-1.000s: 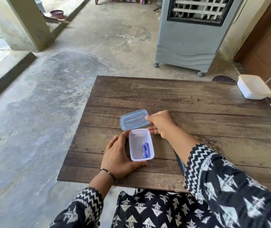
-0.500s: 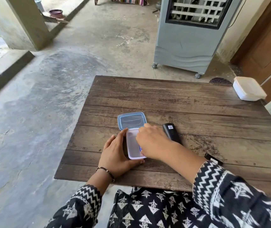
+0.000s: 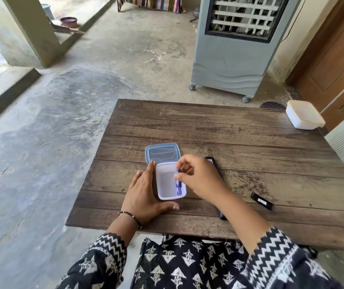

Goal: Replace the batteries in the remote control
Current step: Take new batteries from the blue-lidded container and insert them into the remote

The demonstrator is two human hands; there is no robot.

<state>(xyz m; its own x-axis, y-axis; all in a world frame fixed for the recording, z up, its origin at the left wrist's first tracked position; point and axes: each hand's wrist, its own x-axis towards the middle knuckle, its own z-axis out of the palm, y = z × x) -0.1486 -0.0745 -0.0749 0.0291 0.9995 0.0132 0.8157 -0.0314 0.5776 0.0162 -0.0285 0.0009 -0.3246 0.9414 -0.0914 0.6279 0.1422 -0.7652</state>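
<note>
A small white plastic box (image 3: 164,182) stands open on the wooden table (image 3: 240,138), its blue-rimmed lid (image 3: 162,152) lying just behind it. My right hand (image 3: 198,176) pinches the upper end of a blue battery (image 3: 177,176) at the box's right side; a second blue battery (image 3: 179,189) lies in the box below it. My left hand (image 3: 144,192) rests flat against the box's left wall, thumb along its front. The black remote control (image 3: 214,163) lies under my right forearm, mostly hidden. Its black battery cover (image 3: 261,200) lies apart to the right.
A closed white container (image 3: 304,117) sits at the table's far right corner. A grey air cooler (image 3: 237,44) stands on the concrete floor behind the table, a wooden door (image 3: 338,59) to its right.
My right hand let go of the lid, went down into the box and now lifts one battery by its end. The remote and its cover have come into sight.
</note>
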